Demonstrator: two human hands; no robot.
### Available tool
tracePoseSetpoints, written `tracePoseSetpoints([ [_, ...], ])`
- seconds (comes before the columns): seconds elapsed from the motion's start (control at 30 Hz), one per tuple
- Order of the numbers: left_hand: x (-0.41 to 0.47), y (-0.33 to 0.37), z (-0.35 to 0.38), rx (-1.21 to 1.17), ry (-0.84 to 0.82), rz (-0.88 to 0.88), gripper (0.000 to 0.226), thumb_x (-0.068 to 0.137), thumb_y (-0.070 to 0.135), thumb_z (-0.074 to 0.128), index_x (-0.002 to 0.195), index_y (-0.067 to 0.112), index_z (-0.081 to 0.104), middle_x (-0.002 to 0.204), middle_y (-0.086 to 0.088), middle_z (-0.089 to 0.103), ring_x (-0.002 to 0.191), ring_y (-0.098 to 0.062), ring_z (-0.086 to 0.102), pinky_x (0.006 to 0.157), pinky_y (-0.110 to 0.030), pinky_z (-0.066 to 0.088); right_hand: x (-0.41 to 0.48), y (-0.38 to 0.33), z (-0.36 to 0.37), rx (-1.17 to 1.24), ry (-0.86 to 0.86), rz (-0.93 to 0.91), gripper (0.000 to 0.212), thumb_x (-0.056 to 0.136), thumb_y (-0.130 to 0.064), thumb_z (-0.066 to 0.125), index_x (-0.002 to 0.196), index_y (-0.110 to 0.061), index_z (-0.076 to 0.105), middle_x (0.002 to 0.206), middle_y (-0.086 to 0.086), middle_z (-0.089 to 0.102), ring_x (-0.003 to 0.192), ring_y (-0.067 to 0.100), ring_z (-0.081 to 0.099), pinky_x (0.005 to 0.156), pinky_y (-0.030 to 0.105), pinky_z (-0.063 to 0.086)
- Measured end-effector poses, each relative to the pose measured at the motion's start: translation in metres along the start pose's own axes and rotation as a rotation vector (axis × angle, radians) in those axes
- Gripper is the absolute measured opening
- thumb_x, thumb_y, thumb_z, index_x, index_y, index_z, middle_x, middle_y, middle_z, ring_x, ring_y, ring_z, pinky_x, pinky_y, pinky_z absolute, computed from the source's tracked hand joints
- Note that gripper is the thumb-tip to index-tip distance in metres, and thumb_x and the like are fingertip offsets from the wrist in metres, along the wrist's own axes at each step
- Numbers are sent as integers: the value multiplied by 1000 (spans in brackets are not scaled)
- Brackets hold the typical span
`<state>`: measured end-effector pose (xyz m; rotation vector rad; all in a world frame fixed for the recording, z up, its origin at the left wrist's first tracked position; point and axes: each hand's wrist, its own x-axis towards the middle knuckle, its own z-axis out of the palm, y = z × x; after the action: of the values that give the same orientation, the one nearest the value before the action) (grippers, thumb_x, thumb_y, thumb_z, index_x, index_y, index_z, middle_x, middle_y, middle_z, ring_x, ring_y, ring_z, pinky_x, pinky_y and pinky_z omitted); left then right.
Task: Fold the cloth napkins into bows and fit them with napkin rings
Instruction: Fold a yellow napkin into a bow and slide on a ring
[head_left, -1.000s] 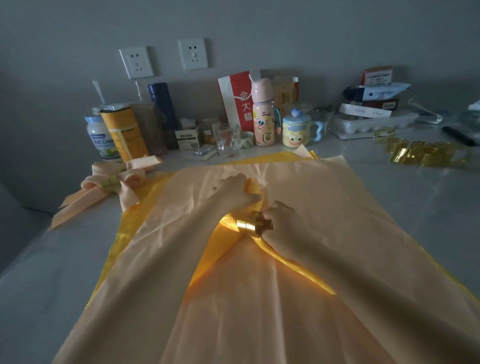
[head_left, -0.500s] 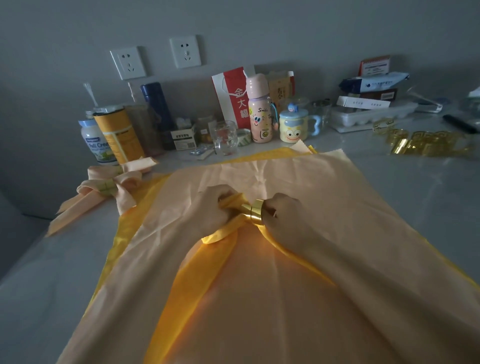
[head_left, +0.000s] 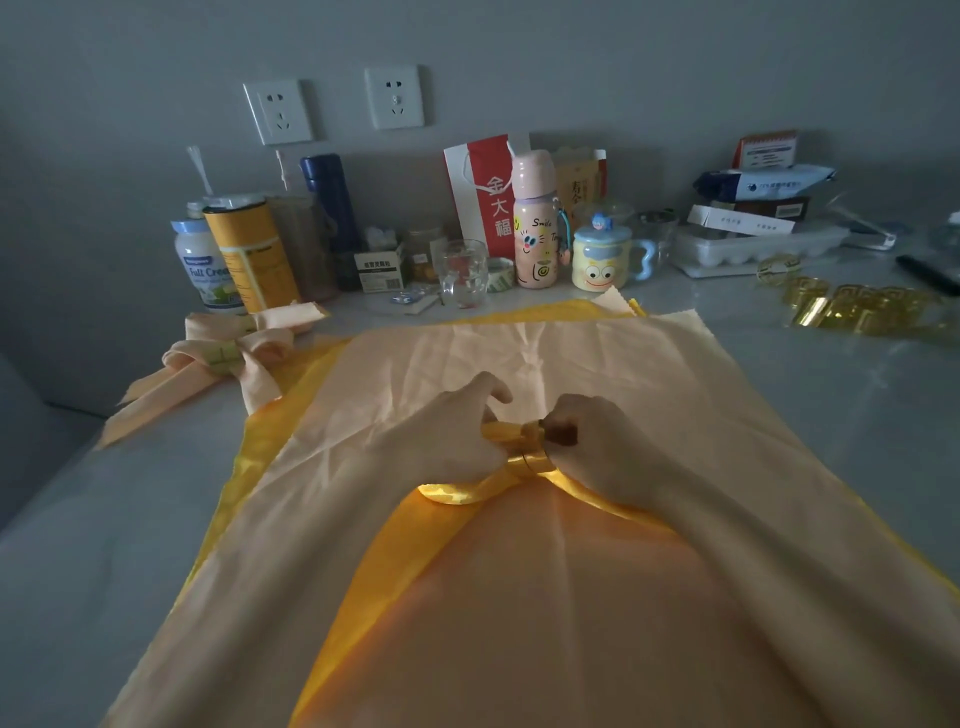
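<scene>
On the near table (head_left: 93, 561), bare grey surface flanks a spread peach cloth (head_left: 441, 358). At its middle the left hand (head_left: 452, 436) pinches a folded yellow napkin (head_left: 452, 496) while the right hand (head_left: 597, 441) grips the gold ring (head_left: 532, 462) around it. Farther left lies a finished peach bow (head_left: 234, 353); far right, spare rings (head_left: 857, 309). A lidded mug (head_left: 600, 262) stands by the wall (head_left: 623, 78), contents hidden.

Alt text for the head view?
The left hand grips a folded yellow napkin while the right hand holds a gold napkin ring around it. A finished peach bow lies far left, spare gold rings far right.
</scene>
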<state>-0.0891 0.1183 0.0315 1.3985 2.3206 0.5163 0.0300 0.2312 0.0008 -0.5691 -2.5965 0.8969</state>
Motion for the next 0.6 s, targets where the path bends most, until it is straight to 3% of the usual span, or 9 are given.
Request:
tracePoseSetpoints([
  [0.07,-2,5,2,71,-61,68,62,79,17,64,134,28,37,122,4,52,113,-17,47,96,-32,39,1,1,0,1,0,0,19,86,-14,56,77,3,60,75,3,53,68,16,47,60,28,34],
  [0.13,-1,10,11,236,43,147,59,77,27,67,130,31,42,118,8,53,111,-16,46,91,-31,33,3,1,-1,14,16,27,16,86,-13,54,79,-1,61,77,3,55,72,18,51,60,28,37],
  [0.23,3,10,20,299,239,207,51,82,33,65,130,30,46,122,9,54,115,-16,46,93,-29,27,7,5,0,-22,46,47,19,88,-14,52,84,1,63,82,9,57,75,22,51,62,29,37],
  [0.4,0,8,25,314,276,244,44,87,40,57,128,31,46,121,8,55,113,-16,48,96,-32,29,7,9,2,13,73,-1,21,89,-10,51,76,3,60,81,9,54,76,20,50,67,33,37],
  [0.5,-1,11,23,354,293,235,46,86,45,56,129,32,44,123,8,52,117,-16,46,99,-34,29,7,8,-9,108,1,25,18,90,-14,55,73,-13,61,82,4,58,75,12,52,66,23,38],
  [0.6,-1,17,20,458,338,261,56,87,51,55,136,32,37,132,8,46,126,-16,39,105,-36,26,3,6,-24,312,-26,81,21,87,-15,60,67,-20,64,67,-6,60,60,-2,53,56,10,39],
])
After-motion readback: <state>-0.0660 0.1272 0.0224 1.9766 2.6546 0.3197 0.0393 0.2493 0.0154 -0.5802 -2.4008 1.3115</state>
